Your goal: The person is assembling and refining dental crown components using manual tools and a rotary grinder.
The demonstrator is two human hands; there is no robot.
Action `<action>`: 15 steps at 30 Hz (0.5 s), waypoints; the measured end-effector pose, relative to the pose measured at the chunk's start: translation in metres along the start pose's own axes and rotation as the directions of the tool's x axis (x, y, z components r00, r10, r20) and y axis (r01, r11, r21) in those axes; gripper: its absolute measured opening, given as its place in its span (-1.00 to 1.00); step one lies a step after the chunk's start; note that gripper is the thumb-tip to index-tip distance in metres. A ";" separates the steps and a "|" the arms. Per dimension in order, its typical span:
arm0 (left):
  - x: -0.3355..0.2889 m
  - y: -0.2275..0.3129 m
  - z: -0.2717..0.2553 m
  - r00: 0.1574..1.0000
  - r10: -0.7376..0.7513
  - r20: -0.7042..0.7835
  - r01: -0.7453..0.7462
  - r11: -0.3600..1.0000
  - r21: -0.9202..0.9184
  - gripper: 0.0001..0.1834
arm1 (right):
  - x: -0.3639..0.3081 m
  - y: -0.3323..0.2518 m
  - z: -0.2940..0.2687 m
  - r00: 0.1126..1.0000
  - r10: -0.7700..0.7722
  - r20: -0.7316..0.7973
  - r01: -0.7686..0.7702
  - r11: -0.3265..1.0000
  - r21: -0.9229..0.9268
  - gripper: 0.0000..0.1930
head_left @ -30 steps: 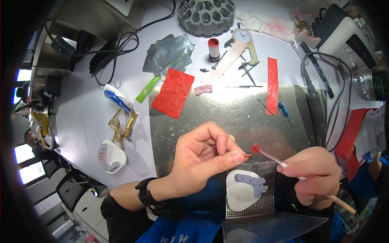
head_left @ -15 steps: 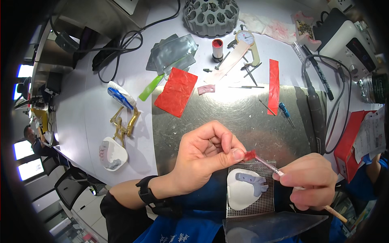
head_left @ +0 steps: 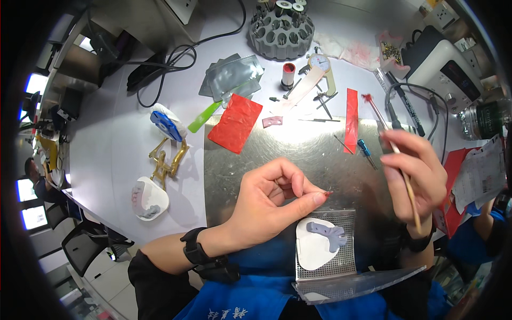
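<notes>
My left hand [head_left: 272,197] is closed in a pinch on a small scrap of red wax [head_left: 328,193], above the metal bench plate [head_left: 229,181]. My right hand [head_left: 418,170] grips a slim wax carver [head_left: 408,186] with a wooden handle; its tip points up and away and carries a dab of red wax [head_left: 367,98]. Just below my left fingertips, a white plaster dental model [head_left: 311,250] with a grey tooth-shaped section [head_left: 332,233] lies on a perforated metal tray [head_left: 346,258]. A clear plate [head_left: 362,282] sticks out at the tray's near edge.
Ahead lie a red wax sheet [head_left: 234,125], a red wax strip [head_left: 351,120] and a blue-handled tool [head_left: 366,152]. A gold articulator [head_left: 164,157] and another plaster model [head_left: 151,198] are left. A round grey bur holder [head_left: 281,37] stands behind; a corded handpiece [head_left: 393,114] is right.
My right hand has drawn the carver away from the wax in my left fingers, up and to the right. Less of that wax shows now. The left hand stays nearly in place.
</notes>
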State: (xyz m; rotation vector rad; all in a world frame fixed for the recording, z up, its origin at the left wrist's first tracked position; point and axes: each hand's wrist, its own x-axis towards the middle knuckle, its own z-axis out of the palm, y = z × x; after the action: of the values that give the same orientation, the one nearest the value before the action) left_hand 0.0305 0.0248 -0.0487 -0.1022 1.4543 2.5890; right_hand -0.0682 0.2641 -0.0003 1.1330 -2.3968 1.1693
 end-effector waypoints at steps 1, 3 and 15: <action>0.000 0.001 0.000 1.000 -0.017 -0.002 0.017 1.000 0.004 -0.69 | 0.007 0.003 -0.001 0.999 -0.033 0.040 0.035 0.997 -0.067 -0.80; -0.001 0.002 -0.001 1.000 -0.019 0.007 0.019 1.000 0.004 -0.69 | 0.016 0.016 0.002 0.994 -0.063 0.085 0.074 0.988 -0.138 -0.82; -0.003 -0.005 -0.004 1.000 -0.001 -0.015 0.000 0.998 -0.063 -0.73 | 0.053 0.057 0.009 0.973 0.034 0.229 0.031 0.961 -0.275 -0.77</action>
State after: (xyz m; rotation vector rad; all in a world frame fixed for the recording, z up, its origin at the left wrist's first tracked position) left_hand 0.0343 0.0235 -0.0547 -0.1302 1.3775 2.6401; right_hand -0.1443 0.2501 -0.0112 1.2292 -2.6286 0.7012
